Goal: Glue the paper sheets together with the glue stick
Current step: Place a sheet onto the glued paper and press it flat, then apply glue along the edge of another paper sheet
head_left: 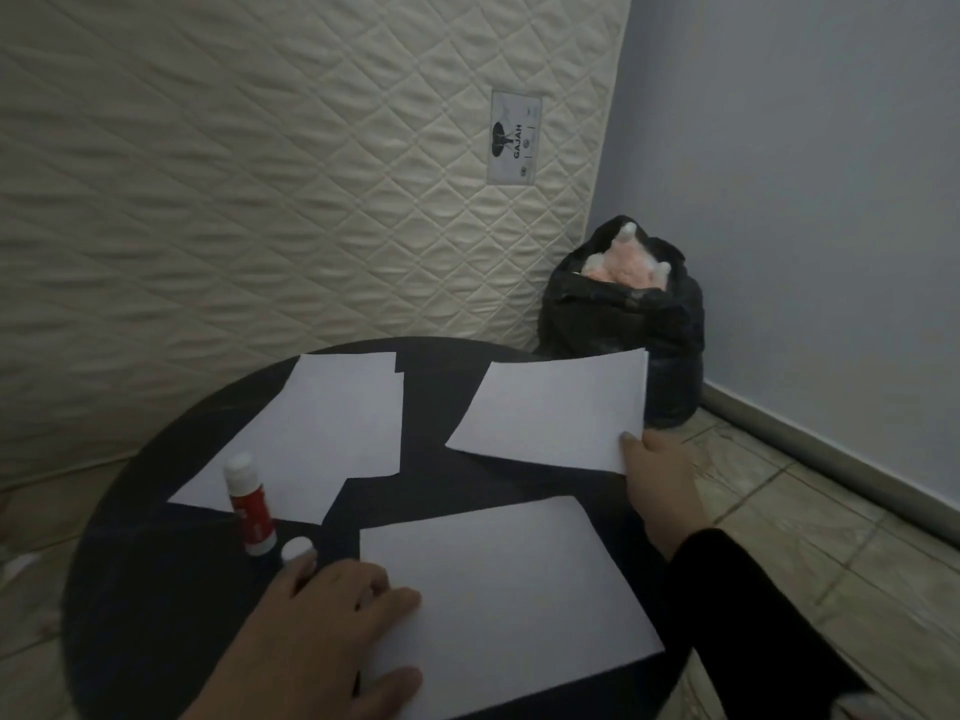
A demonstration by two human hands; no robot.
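White paper sheets (550, 413) on a black counter (156, 589); glue stick (248, 504) beyond the left hand (332, 631) is red with white cap. Mattress (260, 174) cream, diamond-quilted. Bag (623, 324) past the right hand (660, 485) black; wall (805, 200) pale blue; sleeve (727, 615) black.

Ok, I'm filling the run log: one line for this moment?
left hand: flat on near sheet | right hand: gripping far-right sheet corner | glue stick: upright, uncapped, untouched

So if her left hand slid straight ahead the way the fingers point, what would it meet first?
Probably the small white cap lying just past the left hand, with the upright glue stick right behind it. Depth is hard to judge, so it might pass just beside them.
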